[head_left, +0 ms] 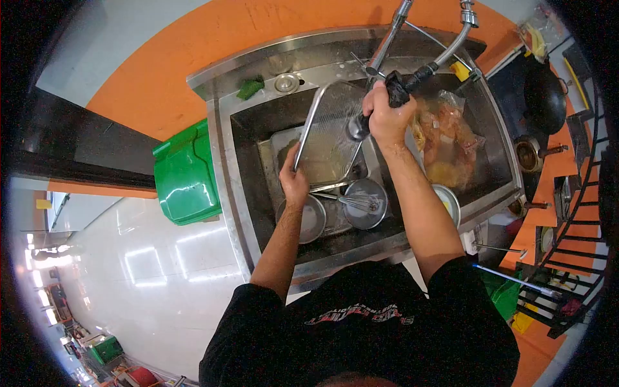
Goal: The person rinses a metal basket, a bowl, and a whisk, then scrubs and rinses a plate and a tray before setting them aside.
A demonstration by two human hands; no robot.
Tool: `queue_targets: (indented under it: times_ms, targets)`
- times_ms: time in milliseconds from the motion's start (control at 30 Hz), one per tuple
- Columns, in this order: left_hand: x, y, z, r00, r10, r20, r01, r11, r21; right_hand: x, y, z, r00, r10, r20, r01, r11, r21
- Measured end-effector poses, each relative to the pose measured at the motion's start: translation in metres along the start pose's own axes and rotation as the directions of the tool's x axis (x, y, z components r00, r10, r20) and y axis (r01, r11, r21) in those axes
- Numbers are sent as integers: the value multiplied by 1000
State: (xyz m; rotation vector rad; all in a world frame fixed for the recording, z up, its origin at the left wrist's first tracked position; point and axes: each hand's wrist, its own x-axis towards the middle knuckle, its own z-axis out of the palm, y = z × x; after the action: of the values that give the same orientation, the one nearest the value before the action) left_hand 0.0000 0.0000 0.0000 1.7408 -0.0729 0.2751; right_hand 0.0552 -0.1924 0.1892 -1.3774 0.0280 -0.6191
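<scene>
My left hand (294,179) is closed around the left rim of a rectangular metal mesh tray (330,116), which is tilted up over the sink (227,164). In my right hand (389,120) is the black handle of a rinse sprayer (358,127), its head directed at the mesh. Underneath, a rectangular metal pan (281,137) lies in the basin. Closer to my body, a whisk (366,204) rests in a round metal bowl (363,220), beside another round bowl (314,222). Right of my forearm lies a clear plastic bag (454,138) with orange-brown contents.
A green bin (187,184) stands left of the sink. On the back ledge are a green scouring pad (250,88) and a round drain strainer (287,82). A jointed faucet pipe (391,35) hangs above. To the right are a wok (545,97) and a saucepan (529,155).
</scene>
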Motion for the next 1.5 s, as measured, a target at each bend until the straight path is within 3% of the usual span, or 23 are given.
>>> queue_targets:
  times_ms: [100,167,200,300,367,400,467,567,633,667,767,800,833,900,967,1033,1067,1133,1200,1267,1333,1433,1500]
  targets:
    - [4,18,10,991,-28,-127,4,983,-184,-2,21,-8,999,-35,37,31,995,96]
    - [1,28,10,987,-32,-158,-9,967,-256,-5,38,-15,987,-112,-113,101,990,-101]
    - [0,25,10,987,-32,-157,-9,967,-254,-7,34,-13,987,-111,-115,100,990,-100]
    - [7,23,13,979,-63,-196,-17,924,-383,-4,28,-13,998,45,-33,-44,998,34]
    - [8,25,12,938,-304,-168,179,836,-518,1,37,-16,994,-39,-97,63,963,263]
    - [8,17,14,937,-305,-171,179,838,-515,-2,35,-15,980,195,-45,-162,905,392]
    - [11,-11,24,913,-340,-225,106,732,-673,-15,15,0,970,239,-45,-192,867,460]
    - [4,-35,37,899,-392,-195,205,771,-603,-29,6,8,963,268,22,-244,837,489]
    - [-2,-4,41,871,-474,-128,277,690,-669,-32,7,11,989,129,-79,-108,968,226]
    - [-2,-1,42,872,-480,-102,281,658,-699,-28,17,3,999,33,-16,-32,993,113]
    - [1,-1,38,830,-558,-18,348,542,-765,-17,9,-7,989,109,102,-117,990,77]
    - [-1,-2,37,775,-631,43,413,452,-790,-17,9,-5,987,147,65,-157,968,195]
    - [-3,-2,37,777,-628,43,410,453,-792,-18,10,-2,987,144,66,-154,968,196]
    - [-9,-5,38,646,-735,206,539,248,-805,-22,11,6,992,32,-125,-15,991,135]
    - [-18,-39,42,672,-686,277,534,190,-824,-18,8,2,996,19,-82,-5,986,167]
    - [-23,-33,37,650,-575,498,540,-112,-834,-11,11,1,968,200,-150,-116,891,438]
    - [-27,-30,33,637,-592,494,599,-22,-800,-5,13,1,968,194,-157,-108,892,439]
    - [-34,-23,27,671,-544,505,611,20,-791,4,8,2,973,-10,-233,64,973,224]
    - [-41,-17,16,720,-463,517,619,94,-780,8,3,0,977,-23,-211,49,992,116]
    - [-49,-8,10,726,-512,459,613,179,-770,13,10,-4,991,-27,-132,17,997,-73]
    - [-55,-8,5,734,-550,397,603,261,-754,9,8,-3,990,-55,-131,47,997,-63]
    - [-58,-8,-8,756,-474,451,592,203,-780,15,7,4,974,-88,-208,94,995,16]
    - [-61,-3,-16,693,-521,499,634,111,-765,23,7,7,952,-83,-295,114,989,90]
